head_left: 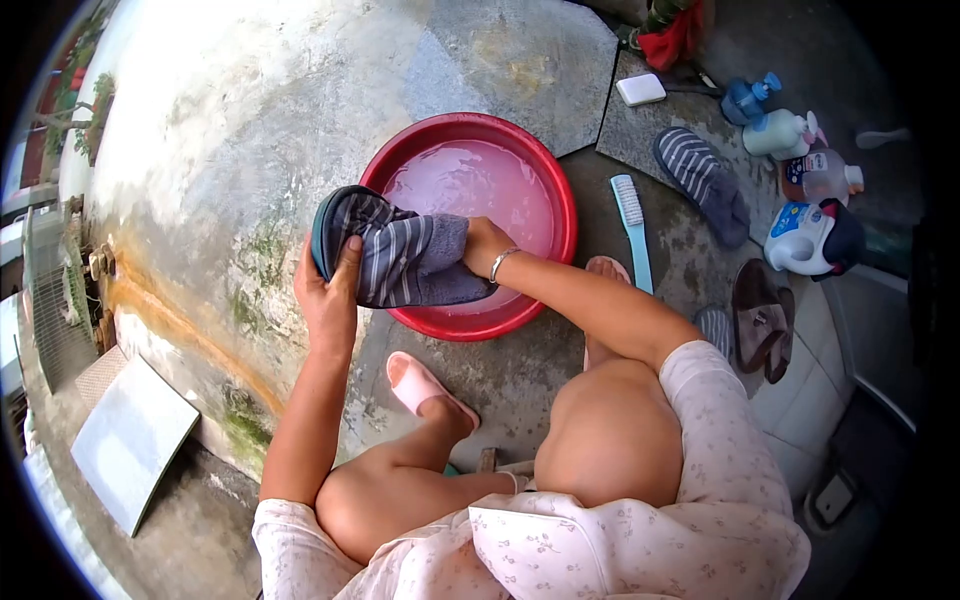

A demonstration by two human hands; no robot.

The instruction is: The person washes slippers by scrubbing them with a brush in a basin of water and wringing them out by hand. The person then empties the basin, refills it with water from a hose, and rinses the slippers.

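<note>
A grey-and-white striped slipper (410, 255) with a dark teal sole edge is held above the near left rim of a red basin (568, 200). My left hand (328, 290) grips its toe end, thumb on the striped fabric and fingers on the sole side. My right hand (485, 245) is at the heel end, its fingers partly hidden in or behind the fabric. Cloudy water (470, 180) with some suds fills the basin. A matching striped slipper (705, 185) lies on the ground to the right, beside a light blue scrubbing brush (633, 230).
Several bottles, among them a blue pump bottle (750, 98) and a white detergent jug (810, 238), stand at the right. A white soap bar (641, 90) lies at the back. Brown slippers (762, 320) rest nearer. A pale tilted board (135, 440) is at left.
</note>
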